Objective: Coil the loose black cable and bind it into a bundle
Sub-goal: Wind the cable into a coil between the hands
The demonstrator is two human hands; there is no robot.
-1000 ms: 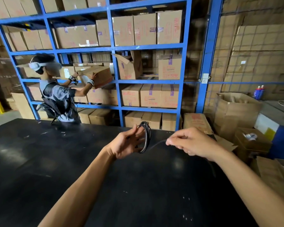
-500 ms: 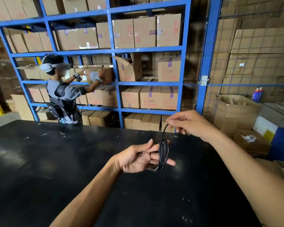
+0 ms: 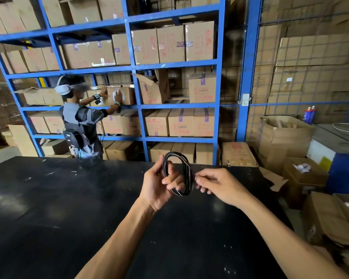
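Two bare forearms, no sleeves, watches or rings visible. The left hand (image 3: 157, 188) enters from 7 o'clock, the right hand (image 3: 220, 186) from 4 o'clock.

Two hands (image 3: 157, 186), one cable coil (image 3: 179, 174), one table (image 3: 58, 208).

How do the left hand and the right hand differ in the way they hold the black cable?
The left hand has fingers through the coiled black cable, carrying the loops; the right hand only pinches the coil's right edge. The left palm faces the camera; the right shows its back. Both are raised above the black table.
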